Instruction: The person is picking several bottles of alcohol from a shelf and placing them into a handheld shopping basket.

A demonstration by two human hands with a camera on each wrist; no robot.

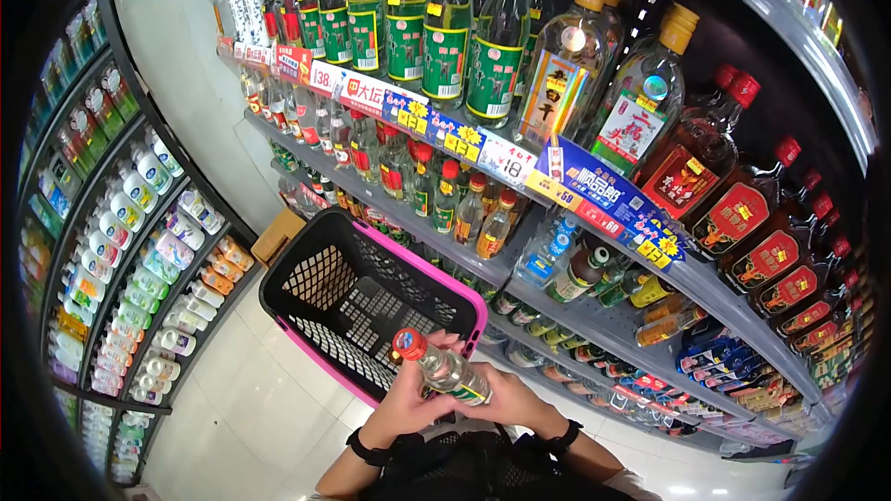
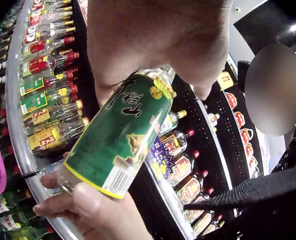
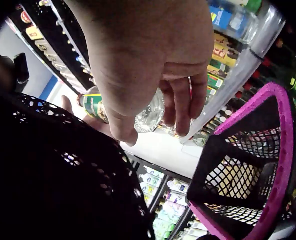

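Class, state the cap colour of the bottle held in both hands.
The bottle has a red cap; clearest in head view.

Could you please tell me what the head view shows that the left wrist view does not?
Only the head view shows the red cap and the black mesh of the basket. Only the left wrist view shows the barcode and characters on the green label. Both show the bottle, gripped by the left hand and right hand, and the liquor shelves.
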